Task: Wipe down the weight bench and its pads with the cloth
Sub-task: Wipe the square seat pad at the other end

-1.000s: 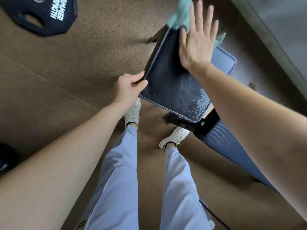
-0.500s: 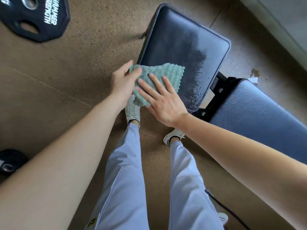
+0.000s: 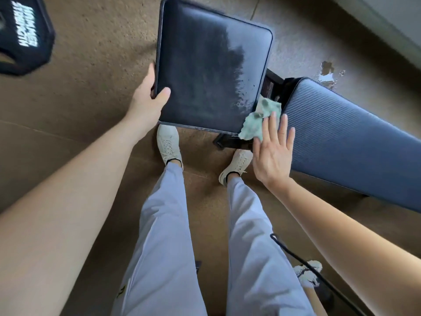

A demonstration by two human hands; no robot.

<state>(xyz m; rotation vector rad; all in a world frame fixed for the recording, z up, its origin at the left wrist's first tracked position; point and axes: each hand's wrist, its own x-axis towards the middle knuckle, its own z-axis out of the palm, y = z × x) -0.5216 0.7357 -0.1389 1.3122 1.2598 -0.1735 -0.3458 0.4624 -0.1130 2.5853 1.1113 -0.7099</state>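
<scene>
Nearest are pale grey trouser legs (image 3: 164, 247) and two white sneakers (image 3: 168, 144) on a speckled brown floor (image 3: 91, 87), with a black cord (image 3: 296, 254) trailing at lower right. The right hand (image 3: 272, 153) is flat and open, fingers spread, pressing a crumpled mint-green cloth (image 3: 256, 124) with a nubby texture under its fingertips. The cloth lies over the gap between the two pads, against the black metal frame (image 3: 230, 140) and the near right corner of the seat pad (image 3: 211, 65). That pad is a dark, smooth, rounded rectangle, streaked with moisture and beaded with droplets near its right edge. The left hand (image 3: 148, 96) grips its left edge, thumb on top. To the right stretches the long back pad (image 3: 341, 133), blue-grey with fine ribbing. Farther off, a black weight plate (image 3: 25, 37) with white lettering lies at upper left, and a wet patch (image 3: 328, 71) marks the floor beyond the back pad.
</scene>
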